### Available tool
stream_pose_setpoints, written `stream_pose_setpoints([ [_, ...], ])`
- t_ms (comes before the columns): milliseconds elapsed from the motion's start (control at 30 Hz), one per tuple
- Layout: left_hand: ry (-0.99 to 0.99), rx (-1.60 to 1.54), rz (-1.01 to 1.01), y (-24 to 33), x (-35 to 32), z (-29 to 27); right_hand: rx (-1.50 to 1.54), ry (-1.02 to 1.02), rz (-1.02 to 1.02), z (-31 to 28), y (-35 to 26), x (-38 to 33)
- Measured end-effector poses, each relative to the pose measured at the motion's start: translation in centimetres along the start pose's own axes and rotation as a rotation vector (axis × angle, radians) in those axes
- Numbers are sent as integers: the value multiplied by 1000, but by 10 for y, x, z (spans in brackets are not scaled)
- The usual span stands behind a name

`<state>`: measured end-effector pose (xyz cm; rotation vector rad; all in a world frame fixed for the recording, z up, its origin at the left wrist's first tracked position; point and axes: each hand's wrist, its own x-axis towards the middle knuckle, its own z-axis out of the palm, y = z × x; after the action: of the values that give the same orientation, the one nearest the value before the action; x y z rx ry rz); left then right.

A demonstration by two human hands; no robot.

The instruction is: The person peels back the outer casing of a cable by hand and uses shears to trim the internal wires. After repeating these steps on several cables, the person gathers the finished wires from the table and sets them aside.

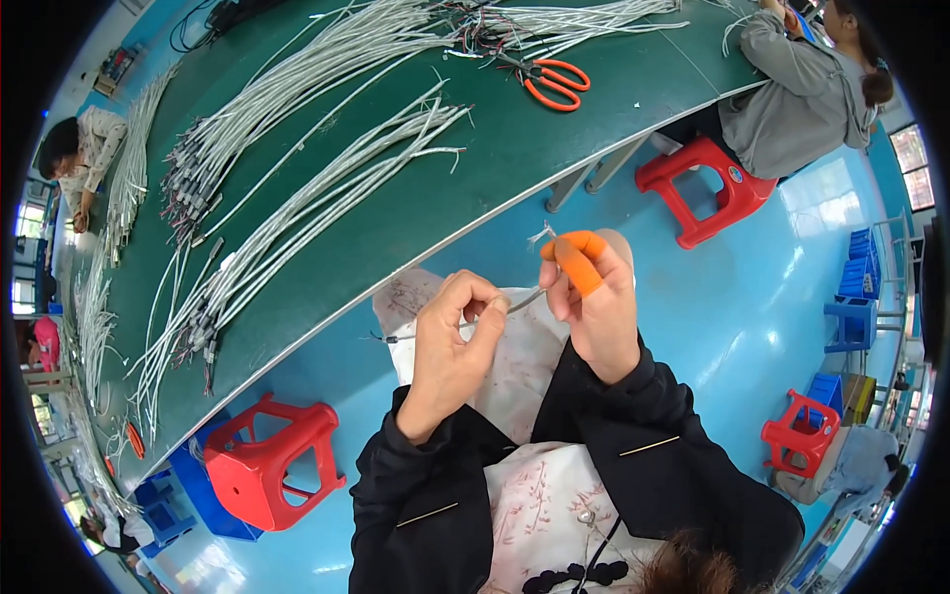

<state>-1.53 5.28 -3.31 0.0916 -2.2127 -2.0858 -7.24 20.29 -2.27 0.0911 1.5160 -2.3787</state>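
Between my two hands, over my lap, runs a thin grey cable (525, 301). My left hand (457, 342) is closed around it, thumb against the curled fingers; a short end with a dark tip sticks out on its left. My right hand (597, 302), with orange finger covers on two fingers, pinches the cable near its other end. Fine frayed strands (541, 236) poke up above those covered fingertips. Ahead on the green table (534, 163) lies a loose bundle of white cables (317, 203) with dark connectors at their near-left ends.
A larger cable pile (297, 84) and orange-handled scissors (557, 85) lie farther back on the table. Red stools stand at the left (272, 460) and right (705, 188). A person in grey (807, 89) sits at the far right; another person (89, 153) is at the far left.
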Motion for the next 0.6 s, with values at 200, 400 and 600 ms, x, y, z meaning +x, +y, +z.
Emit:
stream_pose_setpoints([
  [200, 219, -141, 108, 19, 13, 7, -48, -79, -23, -2, -2, -5],
  [400, 77, -184, 77, 21, 19, -1, -343, -51, -269, 9, 5, -20],
  [600, 145, -206, 118, 7, 14, 3, -691, -89, -579, 4, 13, -18],
])
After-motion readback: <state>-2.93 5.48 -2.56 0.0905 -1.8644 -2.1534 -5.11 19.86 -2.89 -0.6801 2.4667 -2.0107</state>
